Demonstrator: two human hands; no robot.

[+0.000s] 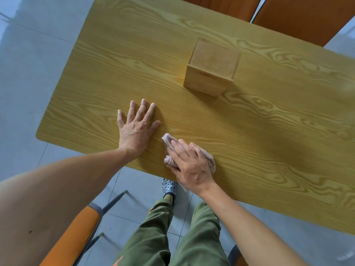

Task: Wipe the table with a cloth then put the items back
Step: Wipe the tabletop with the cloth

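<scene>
The wood-grain counter fills most of the frame. A wooden box stands right of centre in the upper half. At lower centre the left hand lies flat, fingers spread wide. Just right of it, the right hand presses a pale cloth onto the counter, fingers nearly straight.

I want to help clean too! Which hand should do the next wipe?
The right hand, probably. It already presses the cloth flat on the table near the front edge. The left hand rests bare on the wood, fingers spread, holding nothing.
</scene>
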